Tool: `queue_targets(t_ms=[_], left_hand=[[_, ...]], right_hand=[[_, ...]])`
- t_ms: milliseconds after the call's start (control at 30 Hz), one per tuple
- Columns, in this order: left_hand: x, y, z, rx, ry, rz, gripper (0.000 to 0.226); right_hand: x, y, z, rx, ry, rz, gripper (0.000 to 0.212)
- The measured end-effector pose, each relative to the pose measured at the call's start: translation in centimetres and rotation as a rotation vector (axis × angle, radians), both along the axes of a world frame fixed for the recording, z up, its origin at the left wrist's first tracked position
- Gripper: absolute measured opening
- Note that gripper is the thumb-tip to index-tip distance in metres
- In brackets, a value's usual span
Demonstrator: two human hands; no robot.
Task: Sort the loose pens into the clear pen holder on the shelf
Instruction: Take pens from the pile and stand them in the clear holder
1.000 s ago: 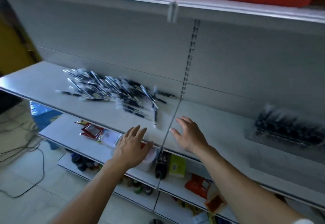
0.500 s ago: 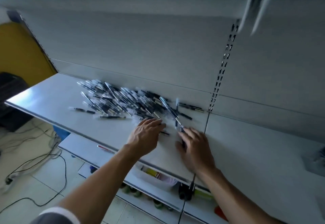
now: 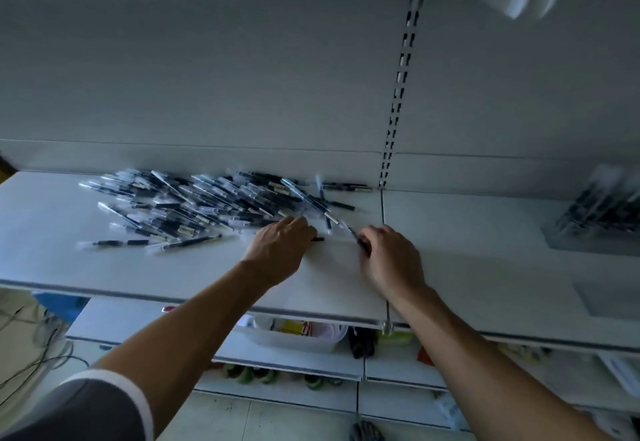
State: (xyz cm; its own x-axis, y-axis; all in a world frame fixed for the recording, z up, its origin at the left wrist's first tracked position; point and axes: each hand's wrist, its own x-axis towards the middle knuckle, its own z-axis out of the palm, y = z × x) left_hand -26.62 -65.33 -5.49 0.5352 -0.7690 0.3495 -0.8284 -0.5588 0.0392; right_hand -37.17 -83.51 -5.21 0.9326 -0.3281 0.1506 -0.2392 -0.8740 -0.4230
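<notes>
- A pen (image 3: 354,235) is pinched in the curled fingers of the right hand (image 3: 391,260), and its free end is pointed up and left toward the pile (image 3: 207,205).
- The left hand (image 3: 280,250) is laid knuckles-up at the near edge of the pile, with its fingers bent down onto the shelf (image 3: 104,267).
- The end of a dark pen (image 3: 319,239) is seen poking out from under those fingers. Whether it is gripped or merely covered cannot be told.
- The hands are held near each other but apart.
- The pile is spread over the left part of the shelf, up against the back panel (image 3: 207,77).
- The holder (image 3: 602,205) is blurred. It is set at the far right of the shelf, well apart from the pile, with dark pens in it.
- A slotted upright (image 3: 398,94) is seen on the panel between the pile and the holder.
</notes>
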Motion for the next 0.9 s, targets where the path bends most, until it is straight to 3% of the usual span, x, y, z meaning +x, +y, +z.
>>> queue_targets(t_ms=[133, 233, 433, 500, 700, 900], left_hand=[[0.4, -0.5, -0.2, 0.036, 0.010, 0.011, 0.015], [0.2, -0.8, 0.3, -0.004, 0.016, -0.026, 0.013], [-1.7, -3.4, 3.1, -0.258, 0.091, -0.116, 0.020], [-3.0, -6.0, 4.3, -0.408, 0.269, -0.136, 0.024], [-9.6, -15.1, 7.0, -0.794, 1.192, -0.117, 0.012], [-16.3, -24.4, 7.5, -0.874, 1.371, -0.259, 0.015]], right_hand=[[-0.3, 0.0, 1.4, -0.001, 0.139, -0.082, 0.019], [-0.6, -0.4, 2.1, 0.174, 0.166, -0.155, 0.016], [-2.8, -1.8, 3.4, 0.564, -0.032, -0.278, 0.023], [-4.2, -2.8, 3.9, 0.632, -0.097, -0.300, 0.022], [-11.0, -8.0, 4.7, 0.654, -0.208, -0.352, 0.016], [-18.9, -17.0, 5.4, 0.643, -0.285, -0.453, 0.015]])
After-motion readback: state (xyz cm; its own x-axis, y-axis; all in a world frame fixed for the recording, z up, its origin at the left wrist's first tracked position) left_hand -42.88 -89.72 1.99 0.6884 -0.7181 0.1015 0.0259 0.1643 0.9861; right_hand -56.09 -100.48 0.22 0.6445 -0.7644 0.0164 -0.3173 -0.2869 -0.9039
